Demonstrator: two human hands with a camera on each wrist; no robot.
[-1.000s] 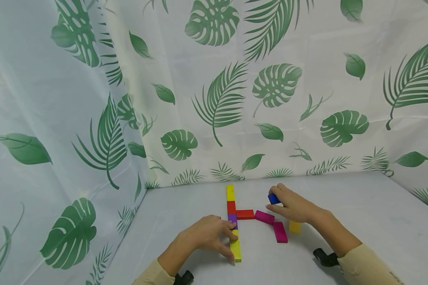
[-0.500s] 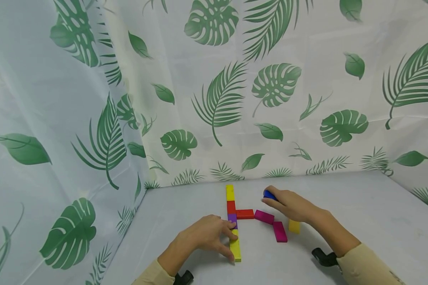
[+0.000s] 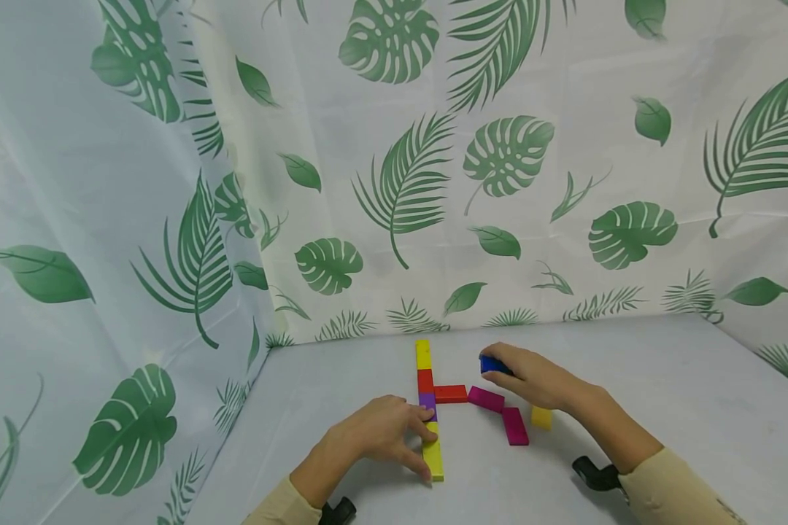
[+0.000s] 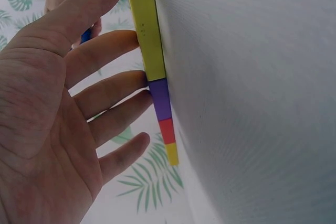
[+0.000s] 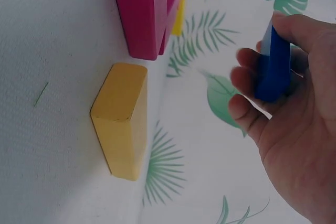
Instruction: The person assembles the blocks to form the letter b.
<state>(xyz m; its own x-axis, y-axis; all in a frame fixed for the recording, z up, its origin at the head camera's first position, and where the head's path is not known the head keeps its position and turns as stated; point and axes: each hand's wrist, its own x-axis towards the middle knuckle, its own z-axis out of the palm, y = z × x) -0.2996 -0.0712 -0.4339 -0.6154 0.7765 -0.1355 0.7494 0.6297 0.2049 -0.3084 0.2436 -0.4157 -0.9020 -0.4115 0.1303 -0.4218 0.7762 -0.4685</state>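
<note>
My left hand [image 3: 387, 430] rests its fingertips along a straight row of blocks. It touches the near yellow block [image 4: 149, 35] and the purple block [image 4: 160, 99], its fingers spread. Farther along that row come a red block [image 3: 425, 380] and another yellow block [image 3: 423, 355]. My right hand [image 3: 535, 375] holds a blue block [image 5: 276, 66] between thumb and fingers, raised above the table. Below and left of it a red block [image 3: 450, 394] branches off the row, followed by two magenta blocks, one slanted [image 3: 486, 399] and one lengthwise [image 3: 515, 426].
A light yellow block [image 5: 121, 119] stands on the white table [image 3: 473, 467], beside the nearer magenta block and partly under my right wrist. A leaf-printed curtain [image 3: 407, 219] closes off the back and sides. Black curved pieces [image 3: 596, 474] show at both wrists.
My right hand has moved slightly left with the blue block, turning the block in its fingers. My left hand and the blocks on the table keep their places.
</note>
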